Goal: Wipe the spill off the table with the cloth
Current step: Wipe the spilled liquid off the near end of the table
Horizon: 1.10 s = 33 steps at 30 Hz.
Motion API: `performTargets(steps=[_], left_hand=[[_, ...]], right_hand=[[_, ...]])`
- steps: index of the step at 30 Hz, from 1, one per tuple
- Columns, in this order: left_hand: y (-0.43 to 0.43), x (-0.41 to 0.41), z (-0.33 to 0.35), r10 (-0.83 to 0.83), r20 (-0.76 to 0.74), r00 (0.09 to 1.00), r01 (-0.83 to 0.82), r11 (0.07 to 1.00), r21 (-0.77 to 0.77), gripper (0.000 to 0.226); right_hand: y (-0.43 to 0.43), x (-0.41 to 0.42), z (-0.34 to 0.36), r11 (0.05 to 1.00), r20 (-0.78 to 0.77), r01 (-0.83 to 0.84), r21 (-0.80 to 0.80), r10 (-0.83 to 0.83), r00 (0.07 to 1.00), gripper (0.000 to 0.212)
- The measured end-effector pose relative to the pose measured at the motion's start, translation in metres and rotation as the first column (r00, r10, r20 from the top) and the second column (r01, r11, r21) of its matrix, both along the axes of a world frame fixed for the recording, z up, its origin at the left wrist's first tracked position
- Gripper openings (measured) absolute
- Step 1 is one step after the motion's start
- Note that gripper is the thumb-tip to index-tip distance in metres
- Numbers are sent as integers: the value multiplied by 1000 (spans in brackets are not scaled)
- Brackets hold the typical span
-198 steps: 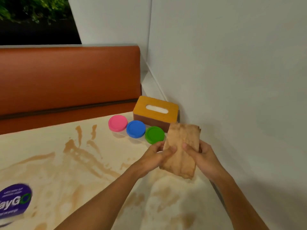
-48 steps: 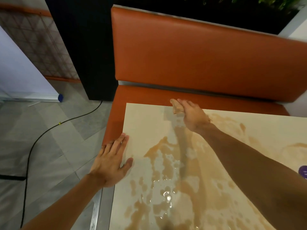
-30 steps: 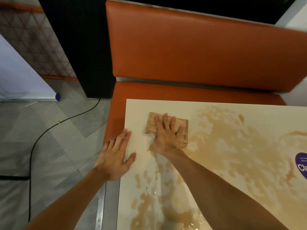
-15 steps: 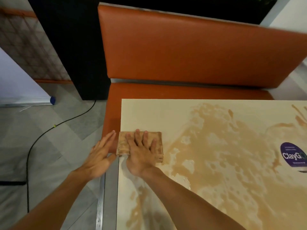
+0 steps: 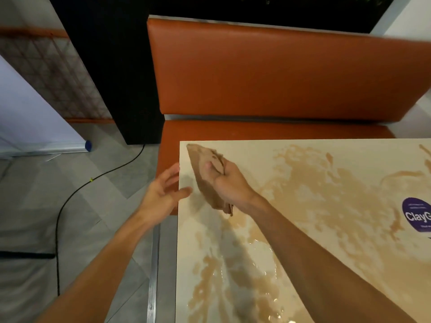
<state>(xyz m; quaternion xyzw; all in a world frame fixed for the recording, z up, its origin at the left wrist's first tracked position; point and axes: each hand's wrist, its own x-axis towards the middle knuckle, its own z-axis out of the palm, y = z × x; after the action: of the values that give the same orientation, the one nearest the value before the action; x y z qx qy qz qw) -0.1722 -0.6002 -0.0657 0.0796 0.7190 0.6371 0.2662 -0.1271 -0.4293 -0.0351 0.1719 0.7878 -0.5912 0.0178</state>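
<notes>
The right grip (image 5: 229, 183) is clutching the brown cloth (image 5: 205, 180), fingers curling round its bunched middle. It is holding the cloth on edge over the bench (image 5: 233, 146) at about 10 o'clock, seemingly lifted off the surface. The left grip (image 5: 161, 194) is hovering wide and holding nothing at 9 o'clock, its thumb reaching over the bench edge. The spill (image 5: 326, 194) is lying in brown pools from 12 through 3 to 6 o'clock and is looking wettest toward 6.

Judging from this, the cloth is wanting a flat, drier face first, with the left grip helping to fold it. Then it should be going down under a spread palm and drawing long, overlapping strokes from 10 toward 6 o'clock. The strokes should be pulling liquid inward, not pushing it over the 9 o'clock edge onto the floor (image 5: 70, 206).
</notes>
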Motion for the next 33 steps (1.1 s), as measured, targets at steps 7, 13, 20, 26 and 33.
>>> performTargets(steps=[7, 13, 20, 26, 33], left_hand=[[20, -25, 35, -244, -3, 970, 243, 967, 78, 58], [45, -27, 24, -242, -166, 956, 245, 970, -4, 14], [57, -54, -10, -473, -590, 655, 216, 865, -453, 71], [87, -39, -47, -861, -421, 284, 187, 480, -857, 71], [66, -25, -83, -868, -396, 299, 294, 478, -828, 76]], right_hand=[[17, -2, 28, 894, -93, -112, -434, 79, 992, 30], [29, -8, 19, 967, -83, 49, -251, -72, 994, 33], [88, 50, -44, 955, -14, 155, 253, -156, 988, 19], [97, 108, -93, 724, 237, -161, 671, -4, 971, 33], [82, 113, -99, 671, 221, -147, 727, -27, 975, 38]])
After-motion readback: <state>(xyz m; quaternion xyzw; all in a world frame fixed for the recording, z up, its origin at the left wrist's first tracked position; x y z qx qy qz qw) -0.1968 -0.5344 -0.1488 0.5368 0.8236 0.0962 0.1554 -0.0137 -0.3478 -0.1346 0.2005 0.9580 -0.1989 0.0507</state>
